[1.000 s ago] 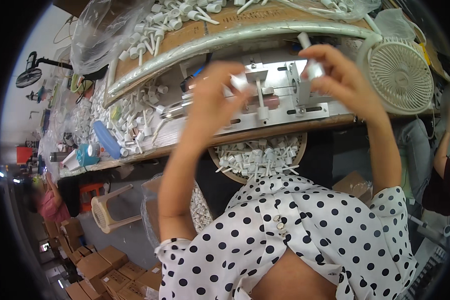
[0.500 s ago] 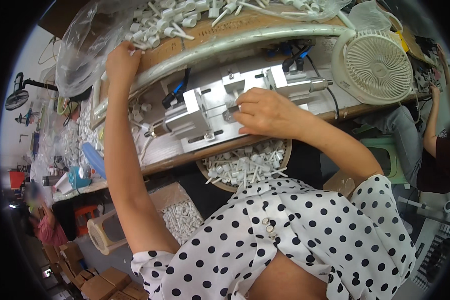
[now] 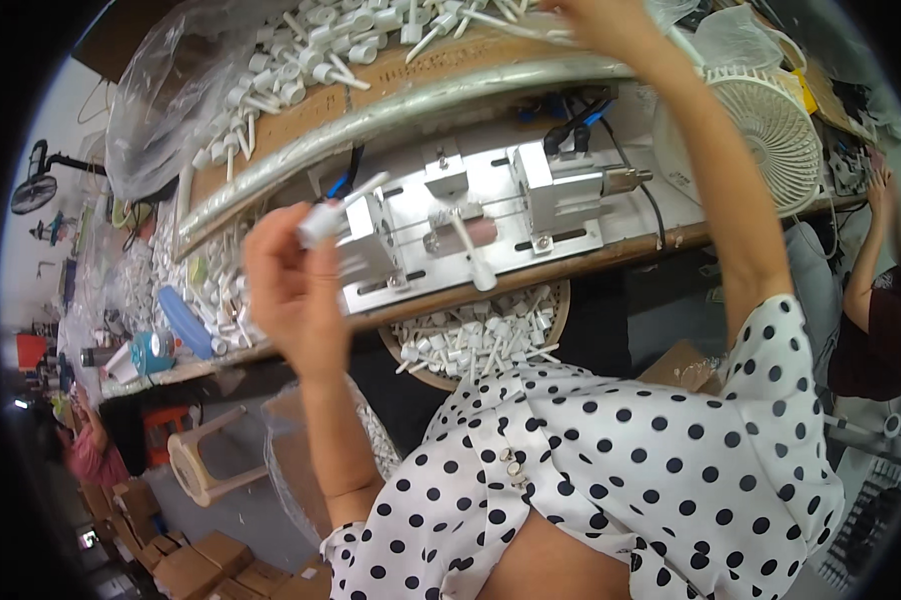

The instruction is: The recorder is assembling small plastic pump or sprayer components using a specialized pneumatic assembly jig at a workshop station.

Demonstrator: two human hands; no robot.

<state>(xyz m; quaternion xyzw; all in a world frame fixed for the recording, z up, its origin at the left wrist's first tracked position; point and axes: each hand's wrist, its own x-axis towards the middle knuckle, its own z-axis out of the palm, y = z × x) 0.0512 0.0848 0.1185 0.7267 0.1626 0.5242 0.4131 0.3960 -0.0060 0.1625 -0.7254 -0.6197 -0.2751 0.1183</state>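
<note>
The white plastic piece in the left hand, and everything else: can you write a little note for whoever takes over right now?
Left hand: fingers closed on one white plastic piece, held just left of the metal press jig.
Right hand: up in the pile of loose white pieces on the upper shelf; what it grips is cut off by the frame.
One long-stemmed piece lies across the jig.
Done: a round basket under the bench edge holds many white pieces.
Left: the upper pile is large, and more pieces lie on the bench at the left.

Brown cardboard boxes [image 3: 196, 562] stacked lower left.
</note>
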